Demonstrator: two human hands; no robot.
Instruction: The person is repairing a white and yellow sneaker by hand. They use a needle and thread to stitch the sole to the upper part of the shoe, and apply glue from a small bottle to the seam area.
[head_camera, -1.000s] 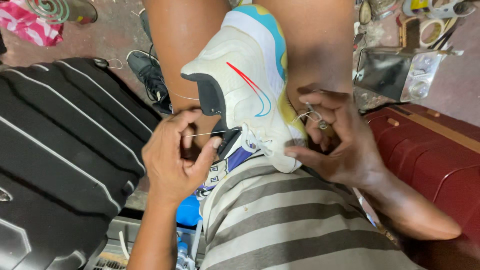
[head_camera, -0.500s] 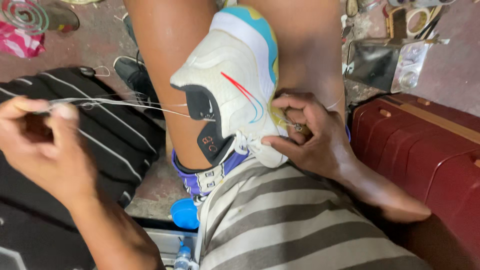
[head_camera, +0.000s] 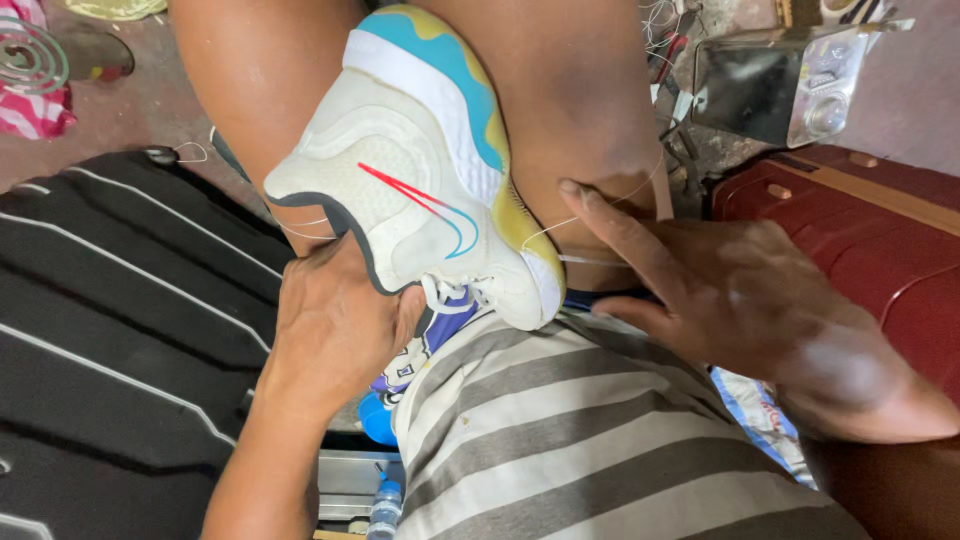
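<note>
A: Item one, the grips?

B: Left hand (head_camera: 335, 320): closed against the underside of the sneaker (head_camera: 420, 190) near its toe; whether the fingers pinch the thread there, I cannot tell, they are tucked out of sight. Half a second ago this hand was flung far out to the left, drawing the thread taut; it has now come back to the shoe. Right hand (head_camera: 740, 300): fingers spread flat, forefinger lying along the leg just beside the sole, clasping nothing firmly; a strand of pale thread (head_camera: 560, 228) runs under its fingertip.

A: Item two, the shoe?

B: White sneaker, blue and yellow sole, red stripe, wedged between the bare knees (head_camera: 570, 110), sole edge facing the right hand.

A: Meaning of the change?

B: By my reading, one stitch has been pulled through and tightened; the hands are resetting at the seam.

A: Surroundings?

B: Striped grey shirt (head_camera: 580, 440) below; black ribbed suitcase (head_camera: 110, 330) left; dark red case (head_camera: 880, 230) right; metal box (head_camera: 770, 85) top right.
</note>
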